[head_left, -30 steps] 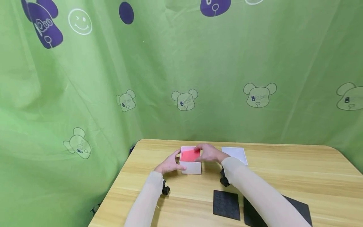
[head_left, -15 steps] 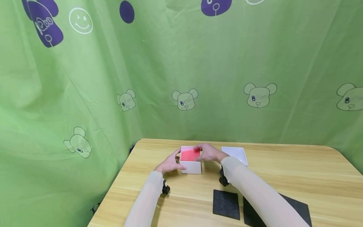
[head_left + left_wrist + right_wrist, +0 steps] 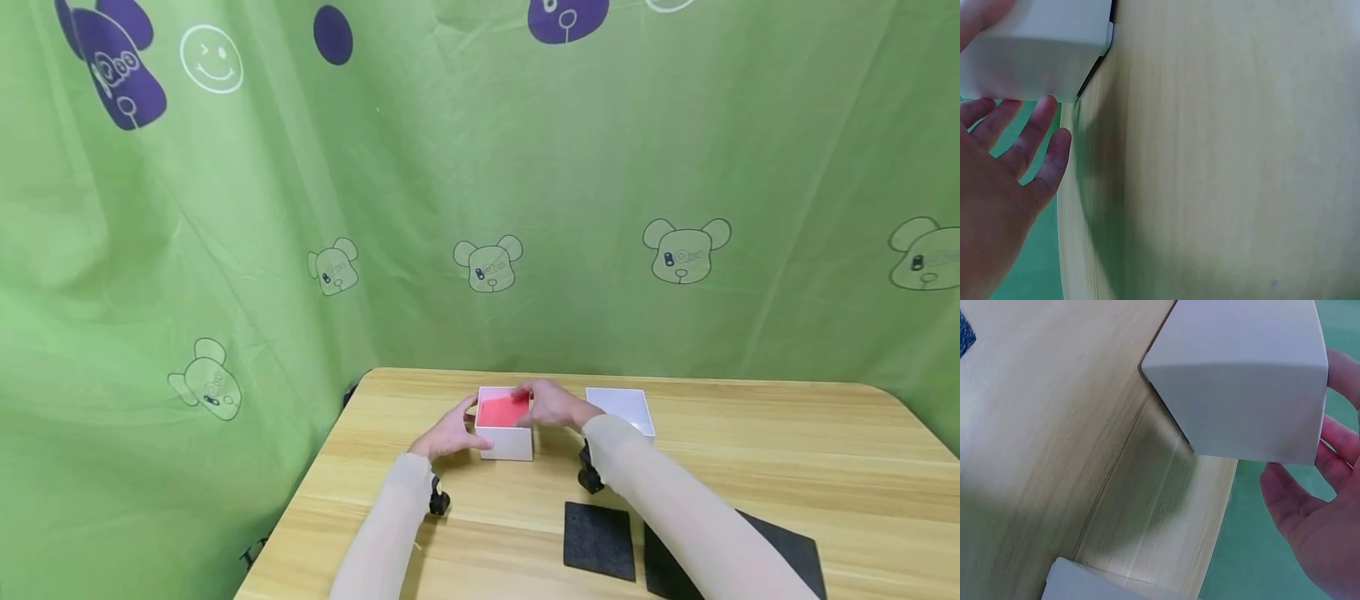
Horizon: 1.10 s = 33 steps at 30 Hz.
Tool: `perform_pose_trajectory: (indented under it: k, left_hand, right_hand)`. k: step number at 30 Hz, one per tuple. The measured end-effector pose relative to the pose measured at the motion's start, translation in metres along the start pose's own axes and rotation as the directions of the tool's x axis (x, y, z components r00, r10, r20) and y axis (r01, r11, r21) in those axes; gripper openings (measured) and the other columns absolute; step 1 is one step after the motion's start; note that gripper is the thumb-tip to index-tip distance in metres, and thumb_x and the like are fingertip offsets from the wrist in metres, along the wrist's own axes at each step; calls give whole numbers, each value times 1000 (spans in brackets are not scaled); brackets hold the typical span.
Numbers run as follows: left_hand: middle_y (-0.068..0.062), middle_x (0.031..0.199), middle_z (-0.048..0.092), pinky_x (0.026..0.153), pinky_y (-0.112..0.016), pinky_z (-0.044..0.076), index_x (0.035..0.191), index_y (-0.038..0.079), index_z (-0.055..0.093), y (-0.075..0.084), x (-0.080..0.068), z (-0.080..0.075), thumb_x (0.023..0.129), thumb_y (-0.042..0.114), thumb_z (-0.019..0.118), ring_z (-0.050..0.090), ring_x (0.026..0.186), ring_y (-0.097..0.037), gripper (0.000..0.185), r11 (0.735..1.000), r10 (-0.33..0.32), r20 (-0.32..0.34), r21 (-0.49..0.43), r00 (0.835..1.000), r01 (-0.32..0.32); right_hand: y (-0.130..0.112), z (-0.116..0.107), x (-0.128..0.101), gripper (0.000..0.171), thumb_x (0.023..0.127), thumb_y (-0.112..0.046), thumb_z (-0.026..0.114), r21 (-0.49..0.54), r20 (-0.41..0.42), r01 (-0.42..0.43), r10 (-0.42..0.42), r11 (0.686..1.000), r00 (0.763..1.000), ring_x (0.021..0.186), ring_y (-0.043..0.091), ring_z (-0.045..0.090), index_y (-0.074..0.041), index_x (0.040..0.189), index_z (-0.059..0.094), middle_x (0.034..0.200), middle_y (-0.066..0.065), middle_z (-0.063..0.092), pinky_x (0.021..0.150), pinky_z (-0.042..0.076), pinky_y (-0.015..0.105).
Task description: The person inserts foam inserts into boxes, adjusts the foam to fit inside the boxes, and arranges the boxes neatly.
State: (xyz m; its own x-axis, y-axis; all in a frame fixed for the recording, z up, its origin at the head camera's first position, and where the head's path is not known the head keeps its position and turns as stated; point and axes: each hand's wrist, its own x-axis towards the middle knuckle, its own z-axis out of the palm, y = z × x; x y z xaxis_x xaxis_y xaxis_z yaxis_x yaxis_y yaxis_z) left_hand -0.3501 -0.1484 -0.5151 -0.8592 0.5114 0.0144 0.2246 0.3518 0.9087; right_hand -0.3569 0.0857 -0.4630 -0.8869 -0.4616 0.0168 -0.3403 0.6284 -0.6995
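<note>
A small open white box point(image 3: 506, 445) stands on the table, with a flat red piece point(image 3: 501, 412) showing inside it. My left hand point(image 3: 448, 432) holds the box from the left, thumb across the front face and fingers along the side and back. In the left wrist view, fingertips point(image 3: 1044, 107) meet the edge of the white box point(image 3: 1032, 65). From the right, my right hand point(image 3: 555, 406) grips the box's rim, its thumb and fingers reaching over the top edge. The ends of those fingers are hidden past the rim in the right wrist view, where the box wall point(image 3: 1241, 412) fills the top.
A shallow white lid point(image 3: 621, 405) lies hollow side up to the right of the box, partly behind the right forearm. Nearer on the wooden table point(image 3: 495, 529) are a small black square pad point(image 3: 598, 540) and a larger black pad point(image 3: 787, 550). A green curtain point(image 3: 585, 317) hangs behind.
</note>
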Motion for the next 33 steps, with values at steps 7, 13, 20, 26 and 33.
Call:
perform_pose_trajectory:
  k: [7,13,20,26,33]
  left_hand:
    - [-12,134,46,90,-35,48,152,14,17,6,0,2,72,1,77,52,112,-27,101,999,13,9,-42,1000,-13]
    - [-14,139,42,93,-39,46,152,12,13,6,0,2,73,2,78,49,116,-31,102,1000,8,19,-28,1000,-8]
    - [-12,151,26,102,-44,38,153,10,8,7,-3,0,74,6,79,40,127,-34,105,1000,2,1,-1,1000,-2]
    - [-8,155,19,108,-49,29,153,11,8,23,-6,-7,72,16,82,26,136,-32,110,996,-28,-27,83,999,30]
    - [-8,154,21,108,-52,25,153,17,9,55,0,-8,73,28,81,23,138,-30,109,962,2,-54,272,999,13]
  right_hand:
    - [-1,-5,-5,56,71,-17,83,5,11,-7,7,1000,1000,109,25,53,-5,122,61,114,6,60,97,42,41]
    - [-1,-11,-11,59,73,-24,82,17,9,-8,8,1000,1000,118,31,47,-7,125,59,121,7,58,101,37,47]
    - [-2,-26,-24,59,77,-30,77,-34,-7,25,-25,999,1000,124,34,44,-8,128,57,131,12,53,102,35,51]
    - [-1,-48,-48,53,84,-26,71,-44,-9,77,-78,996,997,123,33,44,-5,130,54,131,12,53,102,37,50]
    - [-2,-74,-84,52,86,-29,69,-97,-32,131,-135,987,990,119,32,47,-4,130,54,128,12,55,98,41,48]
